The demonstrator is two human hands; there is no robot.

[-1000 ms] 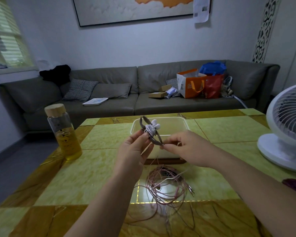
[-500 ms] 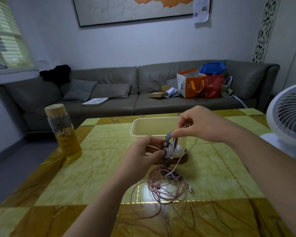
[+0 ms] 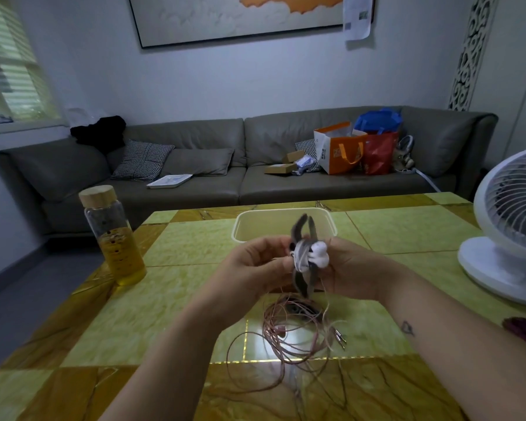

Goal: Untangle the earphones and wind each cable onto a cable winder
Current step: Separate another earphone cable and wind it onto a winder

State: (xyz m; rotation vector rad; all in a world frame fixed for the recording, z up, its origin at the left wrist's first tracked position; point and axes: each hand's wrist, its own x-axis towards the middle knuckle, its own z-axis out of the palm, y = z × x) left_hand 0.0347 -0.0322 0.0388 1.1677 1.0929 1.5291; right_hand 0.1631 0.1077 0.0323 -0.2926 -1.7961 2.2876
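A grey cable winder (image 3: 303, 256) stands upright between my hands, with white cable wound round its middle and two white earbuds (image 3: 319, 254) bunched on its right side. My left hand (image 3: 255, 268) grips the winder from the left. My right hand (image 3: 351, 267) holds it from the right, fingers curled against the earbuds. Below, on the table, lies a loose tangle of pink earphone cable (image 3: 292, 332) with its metal plugs (image 3: 339, 337) at the right.
A cream plastic tub (image 3: 246, 230) stands just behind my hands. A glass bottle (image 3: 114, 238) of yellow liquid stands at the left, a white fan (image 3: 510, 232) at the right. The yellow tiled table (image 3: 134, 314) ends before a grey sofa (image 3: 195, 177).
My right hand came down from above the winder to its right side. The winder rose from the table toward the tub, and the loose white cable end is now wound in.
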